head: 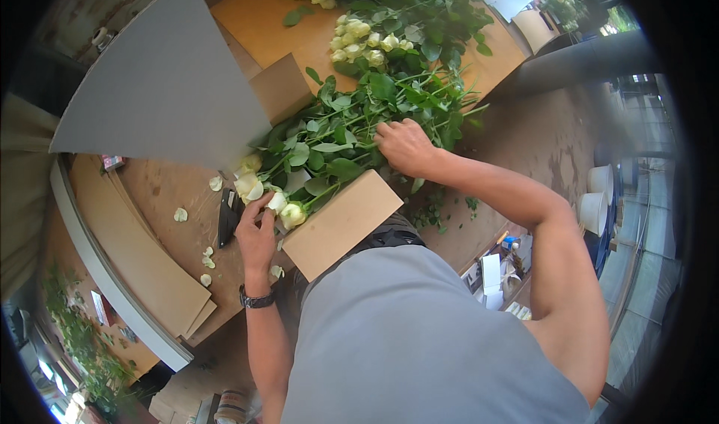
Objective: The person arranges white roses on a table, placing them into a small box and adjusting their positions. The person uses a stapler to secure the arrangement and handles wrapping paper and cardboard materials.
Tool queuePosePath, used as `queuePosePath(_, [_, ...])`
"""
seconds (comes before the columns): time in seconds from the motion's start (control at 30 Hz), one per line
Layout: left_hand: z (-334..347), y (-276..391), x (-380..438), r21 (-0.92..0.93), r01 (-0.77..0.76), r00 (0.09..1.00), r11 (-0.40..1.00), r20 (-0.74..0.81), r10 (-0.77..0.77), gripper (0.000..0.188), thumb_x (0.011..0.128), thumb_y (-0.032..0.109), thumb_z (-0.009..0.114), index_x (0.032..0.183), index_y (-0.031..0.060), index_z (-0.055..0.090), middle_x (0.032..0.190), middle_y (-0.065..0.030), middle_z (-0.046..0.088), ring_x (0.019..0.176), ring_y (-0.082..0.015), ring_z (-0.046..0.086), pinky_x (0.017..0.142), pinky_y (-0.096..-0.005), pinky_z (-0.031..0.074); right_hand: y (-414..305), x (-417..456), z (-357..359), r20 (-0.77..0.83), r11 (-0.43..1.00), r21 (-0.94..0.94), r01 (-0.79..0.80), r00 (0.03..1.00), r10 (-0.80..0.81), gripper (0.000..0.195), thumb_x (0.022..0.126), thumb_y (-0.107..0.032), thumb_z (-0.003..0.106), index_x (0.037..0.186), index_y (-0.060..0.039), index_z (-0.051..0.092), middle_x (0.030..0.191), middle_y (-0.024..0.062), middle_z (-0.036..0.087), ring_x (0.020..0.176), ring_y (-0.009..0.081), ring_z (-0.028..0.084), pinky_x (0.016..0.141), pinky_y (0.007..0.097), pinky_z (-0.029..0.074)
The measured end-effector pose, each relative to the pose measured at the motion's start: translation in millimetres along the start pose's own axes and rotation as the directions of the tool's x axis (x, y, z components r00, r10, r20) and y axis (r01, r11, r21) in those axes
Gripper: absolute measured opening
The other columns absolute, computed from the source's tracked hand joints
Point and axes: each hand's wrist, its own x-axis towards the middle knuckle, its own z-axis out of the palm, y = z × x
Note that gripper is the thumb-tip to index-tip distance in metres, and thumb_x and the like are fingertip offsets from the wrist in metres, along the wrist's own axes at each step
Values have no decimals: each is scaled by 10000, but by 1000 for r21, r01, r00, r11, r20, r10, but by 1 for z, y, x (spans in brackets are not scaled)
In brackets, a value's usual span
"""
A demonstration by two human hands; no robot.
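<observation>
Cream roses (247,187) with long leafy stems lie across the work table, heads to the left. My left hand (258,227) touches the rose heads, its thumb and fingertips at a pale petal (277,201); whether it grips that petal is not clear. Farther right, my right hand (405,146) is curled over the green stems (359,149), fingertips among them; what it holds is partly hidden. A cardboard piece (342,225) stands between the stems and my body. Beside my left hand is a black stapler-like tool (227,217). Loose petals (180,215) are scattered left of it.
More cream rose bunches (356,38) lie on the orange-brown board (253,20) beyond. A large grey panel (168,81) rises at the upper left, beside a small cardboard flap (281,89). Flat cardboard sheets (140,244) lie left. White buckets (594,212) stand at the far right.
</observation>
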Motion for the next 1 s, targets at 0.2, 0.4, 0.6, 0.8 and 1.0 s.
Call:
queuePosePath(0.2, [0,-2,1,-24,-10,1000,1000,-6,9,319,995,33,592,1285,-5,720,1255,-96,729,1087,-151,678,965,-296,533,12,12,-27,-25,996,-88,23,999,-26,115,806,-136,677,910,-86,681,961,92,638,963,274,676,797,430,522])
queuePosePath(0.4, [5,-5,-4,275,-300,948,913,-19,317,313,959,65,646,1252,63,754,1093,-114,736,944,-234,691,844,-322,550,27,33,29,-96,995,90,53,994,-44,211,852,-108,644,1056,-55,637,1022,146,627,962,357,693,761,475,584])
queuePosePath(0.6, [5,-6,-11,121,-265,962,957,-32,271,341,962,48,630,1288,58,730,1142,-111,714,946,-193,685,826,-294,550,19,17,-28,-18,998,66,9,1000,-8,363,832,-36,653,1191,-92,647,1100,130,652,972,393,693,791,488,565])
queuePosePath(0.8, [4,-12,-10,144,-379,913,914,-103,395,352,981,19,571,1304,45,711,1103,-108,703,911,-190,673,792,-295,542,-48,37,-83,-214,808,399,434,901,-378,224,805,-50,733,1022,-52,677,901,115,669,886,361,683,724,491,531])
queuePosePath(1.0, [2,-13,-12,32,-263,962,964,-65,265,302,997,67,624,1283,42,718,1043,-83,684,796,-160,637,743,-297,531,-100,82,-50,192,834,317,452,831,-523,198,803,-62,712,992,-66,653,885,134,729,824,394,697,712,515,520])
